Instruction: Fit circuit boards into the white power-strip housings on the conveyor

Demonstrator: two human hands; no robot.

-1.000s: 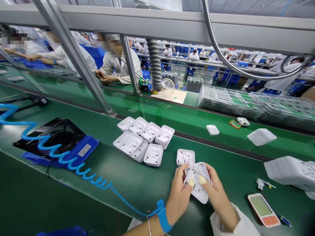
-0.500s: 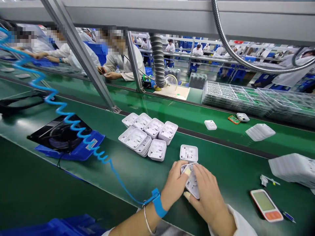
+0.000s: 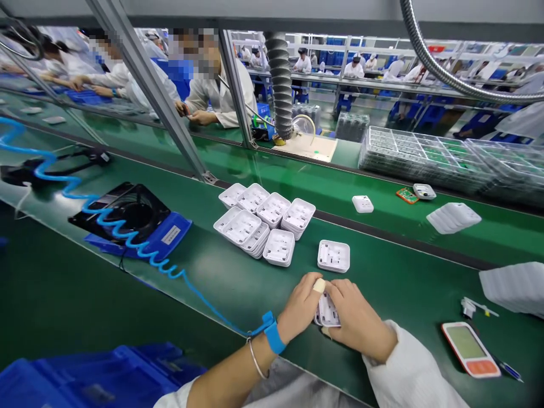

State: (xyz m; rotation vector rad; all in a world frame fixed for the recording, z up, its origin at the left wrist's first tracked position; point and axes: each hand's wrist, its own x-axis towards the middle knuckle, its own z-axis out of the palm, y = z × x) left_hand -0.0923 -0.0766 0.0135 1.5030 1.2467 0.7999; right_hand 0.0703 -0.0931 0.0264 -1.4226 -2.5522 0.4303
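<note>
Between my two hands is a white plastic housing (image 3: 328, 311), square with rounded corners and its inner side facing up. My left hand (image 3: 302, 306) closes on its left and far side, the thumb in a pale finger cot at the far edge. Around the right side my right hand (image 3: 359, 316) is closed, its covered thumb at the near edge. The fingers hide much of the housing, and I cannot tell whether more lie under it. Just beyond stands a small stack of like housings (image 3: 334, 256). Several more stacks (image 3: 278, 247) sit to the left.
A blue coiled cord (image 3: 159, 260) runs to my left wristband, passing over a black fan (image 3: 123, 212). At right lie an orange-and-white meter (image 3: 471, 348), a pen (image 3: 511, 371) and stacked white covers (image 3: 514, 286). Clear trays (image 3: 408, 161) stand behind the belt; co-workers sit across.
The housing was turned askew and now sits straighter between my hands. My left thumb has moved from inside it to its far edge. The camera view has shifted.
</note>
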